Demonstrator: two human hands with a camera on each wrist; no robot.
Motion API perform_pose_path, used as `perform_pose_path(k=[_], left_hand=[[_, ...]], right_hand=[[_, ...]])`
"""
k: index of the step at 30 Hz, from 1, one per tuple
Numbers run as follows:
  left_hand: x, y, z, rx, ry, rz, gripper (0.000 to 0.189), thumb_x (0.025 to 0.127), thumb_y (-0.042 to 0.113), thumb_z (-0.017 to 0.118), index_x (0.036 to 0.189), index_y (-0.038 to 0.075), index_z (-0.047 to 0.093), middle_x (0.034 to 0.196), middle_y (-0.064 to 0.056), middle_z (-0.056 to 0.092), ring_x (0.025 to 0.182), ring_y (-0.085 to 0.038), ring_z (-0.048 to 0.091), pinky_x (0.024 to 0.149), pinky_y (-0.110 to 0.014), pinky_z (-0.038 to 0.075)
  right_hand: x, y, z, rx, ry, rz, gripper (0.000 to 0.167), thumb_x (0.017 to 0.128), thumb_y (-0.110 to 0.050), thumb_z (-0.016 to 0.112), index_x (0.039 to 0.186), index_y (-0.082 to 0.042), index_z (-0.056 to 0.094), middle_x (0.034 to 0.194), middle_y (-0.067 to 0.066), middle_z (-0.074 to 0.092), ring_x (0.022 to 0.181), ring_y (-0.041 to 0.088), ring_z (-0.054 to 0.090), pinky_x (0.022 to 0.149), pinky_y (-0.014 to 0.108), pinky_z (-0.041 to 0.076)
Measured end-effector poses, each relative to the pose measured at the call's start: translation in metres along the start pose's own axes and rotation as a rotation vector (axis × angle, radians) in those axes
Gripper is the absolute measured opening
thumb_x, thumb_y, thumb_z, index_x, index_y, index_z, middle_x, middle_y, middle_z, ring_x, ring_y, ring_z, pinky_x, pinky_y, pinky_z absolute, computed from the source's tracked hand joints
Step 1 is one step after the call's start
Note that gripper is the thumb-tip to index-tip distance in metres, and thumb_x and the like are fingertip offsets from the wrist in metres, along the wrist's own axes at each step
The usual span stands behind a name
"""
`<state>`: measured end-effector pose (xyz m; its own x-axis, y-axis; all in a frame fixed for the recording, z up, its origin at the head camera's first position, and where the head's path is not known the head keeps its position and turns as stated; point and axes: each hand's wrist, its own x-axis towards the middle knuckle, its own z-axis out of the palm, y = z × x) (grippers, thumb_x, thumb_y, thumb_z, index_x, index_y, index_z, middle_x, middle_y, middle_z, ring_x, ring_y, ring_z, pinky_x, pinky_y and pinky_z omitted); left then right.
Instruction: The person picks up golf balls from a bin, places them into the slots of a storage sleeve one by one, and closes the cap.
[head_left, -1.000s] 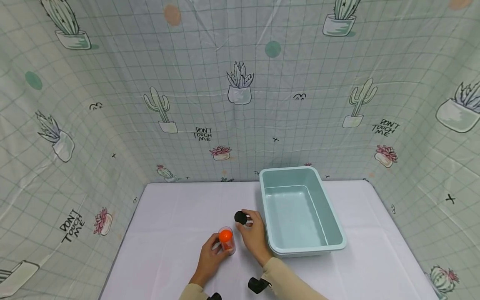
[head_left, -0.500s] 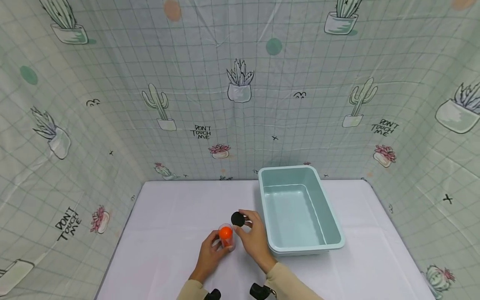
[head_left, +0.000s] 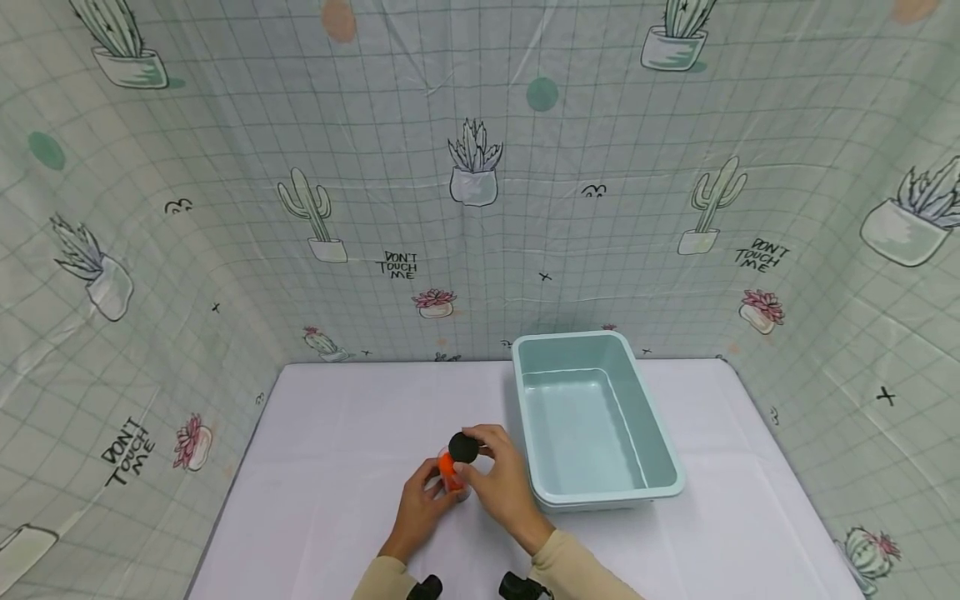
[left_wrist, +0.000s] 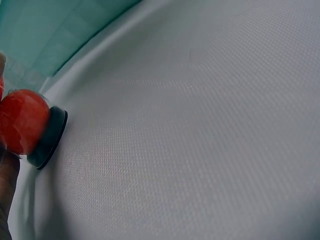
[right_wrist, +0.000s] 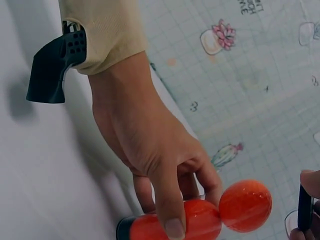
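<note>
My left hand [head_left: 418,510] grips a clear tube [head_left: 461,493] holding orange-red balls, its thumb and fingers on opposite sides. In the right wrist view, one ball [right_wrist: 245,206] sits at the tube's mouth end, and a dark base [right_wrist: 123,229] closes the other end. That base also shows in the left wrist view, close to the white cloth. With thumb and fingers, my right hand [head_left: 506,485] pinches a round black lid [head_left: 463,447] by its edge. Seen from the head, the lid partly covers the tube's top. In the right wrist view, lid and tube mouth are apart.
A pale blue-green plastic bin [head_left: 534,467] stands just right of my right hand. White cloth [head_left: 337,433] covers the table. Behind it and along both sides hangs a curtain [head_left: 360,208] printed with cacti.
My right hand has brought the black lid left and slightly downward, over the tube's top in the head view. My left hand keeps its grip, nearly still.
</note>
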<state>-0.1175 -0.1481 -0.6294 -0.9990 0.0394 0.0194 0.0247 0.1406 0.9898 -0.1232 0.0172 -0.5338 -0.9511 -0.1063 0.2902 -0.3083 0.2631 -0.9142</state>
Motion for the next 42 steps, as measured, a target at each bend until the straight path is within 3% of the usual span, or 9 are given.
perform_pose_path(k=[11,15,28,36,42], left_hand=[[0.0020,-0.0032,0.0016,0.039,-0.016,0.044,0.046,0.086,-0.003,0.084,0.126,-0.001,0.064,0.130,-0.021,0.064,0.124,-0.035,0.061,0.108,-0.045,0.055],[0.0032,-0.0025,0.0032,0.012,-0.013,0.038,0.044,0.086,-0.006,0.083,0.126,-0.001,0.065,0.130,-0.022,0.064,0.126,-0.037,0.061,0.109,-0.044,0.055],[0.0033,-0.0018,0.0062,0.038,-0.015,0.079,0.041,0.089,-0.005,0.080,0.127,0.000,0.065,0.131,-0.021,0.065,0.127,-0.040,0.061,0.109,-0.046,0.053],[0.0027,-0.0029,0.0059,0.066,-0.010,0.121,0.039,0.089,-0.004,0.081,0.126,0.000,0.066,0.128,-0.020,0.067,0.122,-0.031,0.064,0.106,-0.047,0.055],[0.0020,-0.0010,0.0069,0.040,-0.004,0.097,0.039,0.089,-0.003,0.081,0.125,0.002,0.067,0.128,-0.018,0.067,0.123,-0.028,0.063,0.107,-0.046,0.055]], right_hand=[[-0.0013,0.0006,0.0025,-0.047,-0.064,-0.005,0.050,0.082,0.007,0.085,0.129,0.001,0.069,0.123,0.012,0.067,0.113,0.029,0.067,0.098,0.038,0.061],[-0.0014,0.0025,0.0026,-0.065,-0.073,-0.004,0.052,0.083,0.005,0.085,0.131,0.000,0.068,0.123,0.012,0.068,0.112,0.028,0.067,0.097,0.038,0.060],[0.0003,0.0069,0.0056,-0.143,-0.061,-0.076,0.055,0.080,0.008,0.086,0.131,0.002,0.065,0.122,0.015,0.070,0.112,0.031,0.064,0.095,0.040,0.061],[0.0009,0.0056,0.0041,-0.193,-0.081,-0.100,0.054,0.081,0.006,0.086,0.131,0.002,0.066,0.122,0.014,0.070,0.111,0.030,0.064,0.094,0.042,0.061],[0.0015,0.0057,0.0028,-0.202,-0.094,-0.111,0.053,0.081,0.005,0.086,0.130,0.001,0.067,0.120,0.013,0.070,0.109,0.029,0.064,0.094,0.041,0.060]])
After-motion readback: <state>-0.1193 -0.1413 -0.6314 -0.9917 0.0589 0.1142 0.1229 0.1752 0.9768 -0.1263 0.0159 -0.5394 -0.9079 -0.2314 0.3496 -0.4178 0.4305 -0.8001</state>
